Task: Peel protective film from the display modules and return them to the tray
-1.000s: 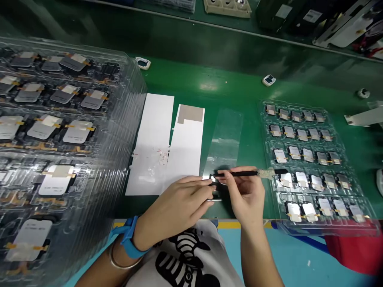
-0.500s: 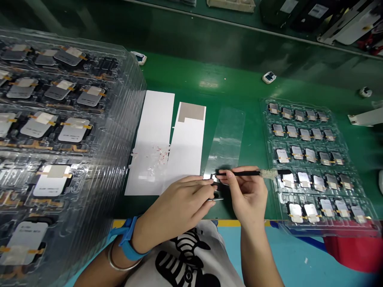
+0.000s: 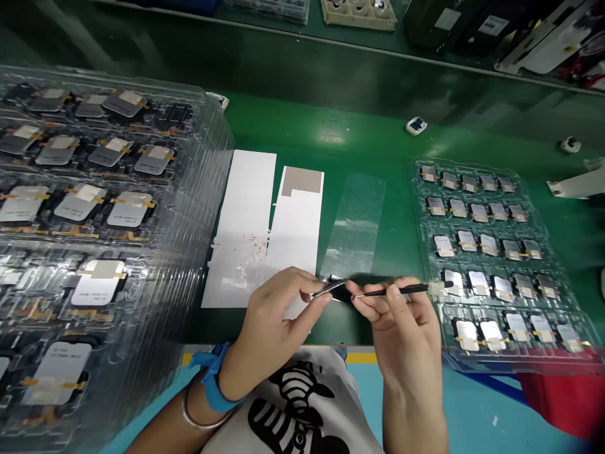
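My left hand (image 3: 282,310) pinches a small flat dark piece with a silvery edge (image 3: 338,289) between thumb and fingers. The piece is tilted, seen almost edge-on, and partly covered by my fingers. Facing it, my right hand (image 3: 401,315) grips a slim black pointed tool (image 3: 412,288) like a pen, with pale tape wrapped near its back end. The tool's tip lies close to the piece; whether they touch I cannot tell. Beyond my hands lie a clear plastic strip (image 3: 357,214) and two white sheets, one (image 3: 295,233) bearing a grey-brown patch.
At left rises a tall stack of clear trays (image 3: 189,208) holding silver-backed modules with amber strips. One similar tray (image 3: 477,261) lies at right. Red and clear scraps (image 3: 255,244) litter the left white sheet (image 3: 250,183). A small white device (image 3: 416,126) sits further back, below a shelf.
My left hand has drawn back to the left, its thumb now showing on the small dark piece. My right hand has shifted slightly right and lower with the black tool.
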The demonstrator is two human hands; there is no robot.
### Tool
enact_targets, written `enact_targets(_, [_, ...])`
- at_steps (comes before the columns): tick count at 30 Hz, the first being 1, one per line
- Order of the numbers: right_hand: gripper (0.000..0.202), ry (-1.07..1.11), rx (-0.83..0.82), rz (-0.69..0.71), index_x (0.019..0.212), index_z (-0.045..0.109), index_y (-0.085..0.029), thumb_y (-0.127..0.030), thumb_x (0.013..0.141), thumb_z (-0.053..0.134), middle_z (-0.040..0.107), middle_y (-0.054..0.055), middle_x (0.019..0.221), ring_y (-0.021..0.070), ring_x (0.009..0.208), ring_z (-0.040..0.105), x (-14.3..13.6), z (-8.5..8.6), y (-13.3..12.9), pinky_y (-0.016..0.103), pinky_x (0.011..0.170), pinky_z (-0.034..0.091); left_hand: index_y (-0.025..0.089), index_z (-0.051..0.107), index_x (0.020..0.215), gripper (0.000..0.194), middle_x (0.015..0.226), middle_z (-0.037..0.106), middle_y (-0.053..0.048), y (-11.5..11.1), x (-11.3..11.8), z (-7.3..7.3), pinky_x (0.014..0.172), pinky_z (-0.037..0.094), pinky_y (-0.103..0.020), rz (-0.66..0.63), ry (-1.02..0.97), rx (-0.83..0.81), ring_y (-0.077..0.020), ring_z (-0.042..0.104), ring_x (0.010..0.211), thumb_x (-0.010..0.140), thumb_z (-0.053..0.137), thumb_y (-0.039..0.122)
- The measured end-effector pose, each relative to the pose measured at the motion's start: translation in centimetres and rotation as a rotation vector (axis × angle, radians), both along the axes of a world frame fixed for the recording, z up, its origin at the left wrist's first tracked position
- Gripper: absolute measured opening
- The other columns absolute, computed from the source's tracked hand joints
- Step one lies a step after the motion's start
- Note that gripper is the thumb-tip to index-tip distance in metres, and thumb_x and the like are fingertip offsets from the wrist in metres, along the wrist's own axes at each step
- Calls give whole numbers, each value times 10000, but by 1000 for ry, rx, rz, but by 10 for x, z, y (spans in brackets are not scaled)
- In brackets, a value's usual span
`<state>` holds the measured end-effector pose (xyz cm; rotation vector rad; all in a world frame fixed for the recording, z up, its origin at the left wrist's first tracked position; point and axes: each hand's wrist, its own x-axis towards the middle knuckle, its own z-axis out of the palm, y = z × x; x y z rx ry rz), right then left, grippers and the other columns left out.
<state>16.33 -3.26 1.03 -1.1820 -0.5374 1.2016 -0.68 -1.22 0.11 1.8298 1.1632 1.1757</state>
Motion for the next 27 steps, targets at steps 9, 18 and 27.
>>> enact_targets(9, [84, -262, 296, -11, 980, 533, -202, -144, 953, 587, 712, 23, 861, 211, 910, 741, -25, 6, -5, 328, 780, 650, 193, 487, 847, 145, 854, 629, -19, -1, 0, 3, 678, 471, -256, -26, 257, -40, -159, 620, 792, 984, 535, 202])
enact_targets(18, [167, -332, 458, -48, 1015, 527, -191, -41, 942, 526, 694, 27, 887, 186, 882, 729, -37, 3, -3, 345, 780, 653, 206, 472, 980, 37, 794, 636, 18, -2, 2, 2, 550, 428, -219, -92, 227, -132, -132, 613, 650, 988, 473, 169])
enact_targets(27, [207, -411, 533, -50, 1018, 519, -179, 1, 917, 521, 681, 34, 884, 196, 914, 721, -46, 2, 1, 382, 805, 653, 195, 479, 1416, 441, 1079, 679, -47, 2, 0, 4, 758, 511, -250, -132, 95, -173, -155, 647, 919, 986, 425, 113])
